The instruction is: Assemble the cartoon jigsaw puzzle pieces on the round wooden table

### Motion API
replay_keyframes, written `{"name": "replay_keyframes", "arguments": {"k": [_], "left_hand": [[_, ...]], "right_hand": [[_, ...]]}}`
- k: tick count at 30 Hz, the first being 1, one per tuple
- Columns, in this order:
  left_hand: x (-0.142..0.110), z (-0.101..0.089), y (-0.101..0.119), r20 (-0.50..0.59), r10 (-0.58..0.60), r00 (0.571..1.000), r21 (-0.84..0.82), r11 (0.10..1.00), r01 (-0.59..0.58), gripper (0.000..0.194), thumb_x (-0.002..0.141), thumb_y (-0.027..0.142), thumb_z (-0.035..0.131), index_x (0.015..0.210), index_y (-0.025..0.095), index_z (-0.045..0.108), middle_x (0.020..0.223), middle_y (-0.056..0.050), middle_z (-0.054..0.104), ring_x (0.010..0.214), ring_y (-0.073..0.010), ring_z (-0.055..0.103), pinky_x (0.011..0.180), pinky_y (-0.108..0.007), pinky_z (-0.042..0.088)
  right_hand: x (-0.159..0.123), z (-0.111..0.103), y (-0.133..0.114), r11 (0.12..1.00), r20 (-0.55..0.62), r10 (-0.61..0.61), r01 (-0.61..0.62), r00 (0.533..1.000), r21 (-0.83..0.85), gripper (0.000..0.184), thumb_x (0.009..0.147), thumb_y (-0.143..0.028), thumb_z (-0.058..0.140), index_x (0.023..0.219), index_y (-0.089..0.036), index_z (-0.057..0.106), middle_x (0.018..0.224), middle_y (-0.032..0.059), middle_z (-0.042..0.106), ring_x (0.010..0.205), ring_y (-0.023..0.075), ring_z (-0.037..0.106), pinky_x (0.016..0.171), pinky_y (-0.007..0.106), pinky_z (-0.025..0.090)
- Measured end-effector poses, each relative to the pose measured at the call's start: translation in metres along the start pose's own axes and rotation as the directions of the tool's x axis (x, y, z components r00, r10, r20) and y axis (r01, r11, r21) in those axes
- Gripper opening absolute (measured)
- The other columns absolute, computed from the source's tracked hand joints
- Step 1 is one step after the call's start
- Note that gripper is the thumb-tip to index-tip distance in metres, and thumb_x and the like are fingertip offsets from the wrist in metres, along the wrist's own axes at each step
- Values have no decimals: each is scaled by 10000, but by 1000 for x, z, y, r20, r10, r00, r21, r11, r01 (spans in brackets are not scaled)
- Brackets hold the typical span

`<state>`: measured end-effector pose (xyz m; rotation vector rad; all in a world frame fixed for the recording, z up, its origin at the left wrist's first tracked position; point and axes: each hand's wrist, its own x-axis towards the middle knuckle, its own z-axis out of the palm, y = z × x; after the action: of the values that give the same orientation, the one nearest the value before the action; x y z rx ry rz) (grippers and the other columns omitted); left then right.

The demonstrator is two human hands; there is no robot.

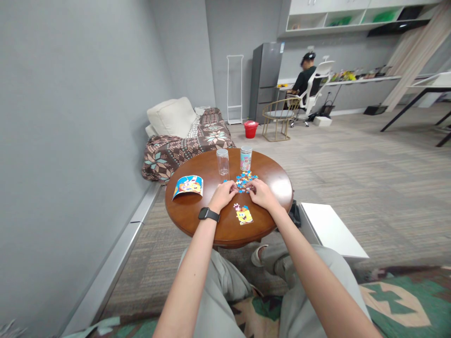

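Note:
A loose pile of jigsaw puzzle pieces [245, 178], mostly blue with some yellow and white, lies on the round brown table [211, 225]. My left hand [224, 194] is at the pile's left edge, fingers bent and thumb close to the fingertips; whatever is between them is too small to make out. At the right edge, my right hand [263, 194] has its fingertips pinched around a small puzzle piece. Nearer to me lies a partly joined puzzle section [244, 215] showing a yellow cartoon face and a pink figure.
A clear lidded jar [222, 163] and a printed jar [245, 159] stand behind the pile. A curved picture sheet [188, 186] lies at the left. Beyond are a covered sofa [186, 136], a red bucket [250, 129] and a seated person [306, 80]. A white box [331, 227] is right of the table.

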<state>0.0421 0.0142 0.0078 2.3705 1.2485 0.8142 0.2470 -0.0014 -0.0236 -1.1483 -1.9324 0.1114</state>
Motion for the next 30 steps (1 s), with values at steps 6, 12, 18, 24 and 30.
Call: {"name": "replay_keyframes", "arguments": {"k": [6, 12, 18, 24, 30], "left_hand": [[0, -1, 1, 10, 10, 1000, 34, 999, -10, 92, 942, 183, 583, 950, 196, 674, 1052, -52, 734, 1018, -205, 658, 952, -350, 464], [0, 0, -1, 15, 11, 1000, 84, 996, -12, 127, 945, 213, 593, 1016, 206, 698, 1088, -59, 716, 1056, -219, 647, 964, -362, 469], [0, -1, -1, 18, 4, 1000, 72, 997, -5, 135, 928, 183, 607, 1035, 196, 688, 1116, -64, 703, 1065, -216, 644, 948, -353, 477], [-1, -1, 1, 29, -41, 999, 122, 992, 38, 153, 932, 204, 605, 1066, 205, 679, 1096, -59, 713, 1084, -231, 624, 978, -387, 452], [0, 0, -1, 30, -25, 999, 82, 996, 23, 124, 921, 189, 616, 1035, 205, 661, 1058, -56, 723, 1047, -225, 627, 957, -382, 459]], "right_hand": [[0, 0, -1, 1000, 11, -10, 10, 1000, -13, 197, 795, -70, 539, 894, -198, 651, 932, 82, 645, 914, 243, 621, 875, 414, 538], [0, 0, -1, 1000, 32, -10, 11, 999, -21, 221, 786, -66, 539, 916, -205, 652, 929, 75, 645, 914, 243, 620, 870, 410, 536], [0, 0, 0, 1000, 43, -6, 7, 999, -23, 242, 779, -69, 543, 938, -215, 653, 971, 74, 640, 954, 248, 610, 890, 415, 526], [-1, 0, 0, 1000, 61, 3, -1, 998, -30, 219, 803, -93, 564, 954, -218, 660, 976, 73, 642, 964, 248, 605, 890, 411, 522], [-1, -1, -2, 999, 62, -15, 18, 998, -40, 217, 815, -92, 555, 961, -214, 658, 994, 83, 665, 982, 256, 610, 912, 425, 521]]}}
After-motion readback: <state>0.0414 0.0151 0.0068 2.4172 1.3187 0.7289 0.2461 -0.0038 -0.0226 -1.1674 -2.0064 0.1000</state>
